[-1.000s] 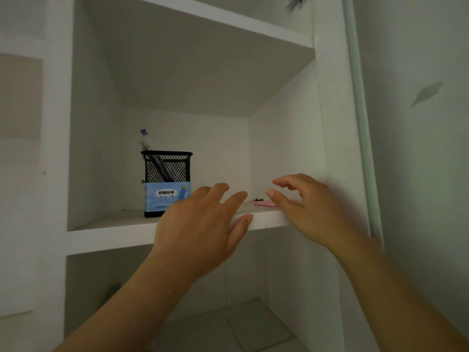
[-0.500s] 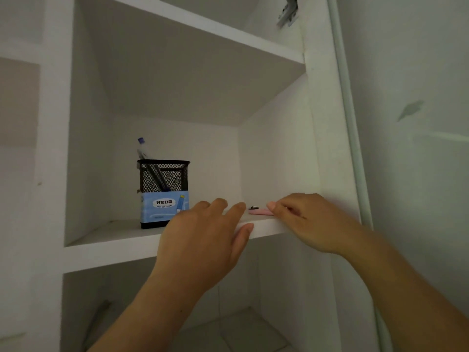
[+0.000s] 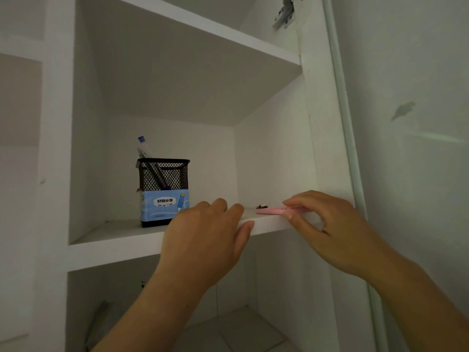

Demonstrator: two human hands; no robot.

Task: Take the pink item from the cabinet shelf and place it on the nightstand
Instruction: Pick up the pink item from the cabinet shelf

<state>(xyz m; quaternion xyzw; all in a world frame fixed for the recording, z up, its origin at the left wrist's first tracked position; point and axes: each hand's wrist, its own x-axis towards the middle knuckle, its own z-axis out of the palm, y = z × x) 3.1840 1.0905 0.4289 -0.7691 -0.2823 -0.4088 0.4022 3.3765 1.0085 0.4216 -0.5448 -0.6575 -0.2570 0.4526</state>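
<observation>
A flat pink item (image 3: 270,210) lies near the right front corner of the white cabinet shelf (image 3: 121,246). My right hand (image 3: 327,229) pinches its right end between thumb and fingertips; the item still rests on the shelf. My left hand (image 3: 203,240) grips the shelf's front edge, fingers on top and thumb on the front face, just left of the pink item. No nightstand is in view.
A black mesh pen holder (image 3: 163,191) with a blue label and a pen stands further left on the shelf. A small dark object (image 3: 262,206) lies just behind the pink item. Another shelf board (image 3: 228,34) is above, the cabinet's side wall (image 3: 276,153) at right.
My right hand has gone from open above the shelf corner to closed on the pink item's end. My left hand has stayed on the shelf edge. The camera has tilted upward slightly.
</observation>
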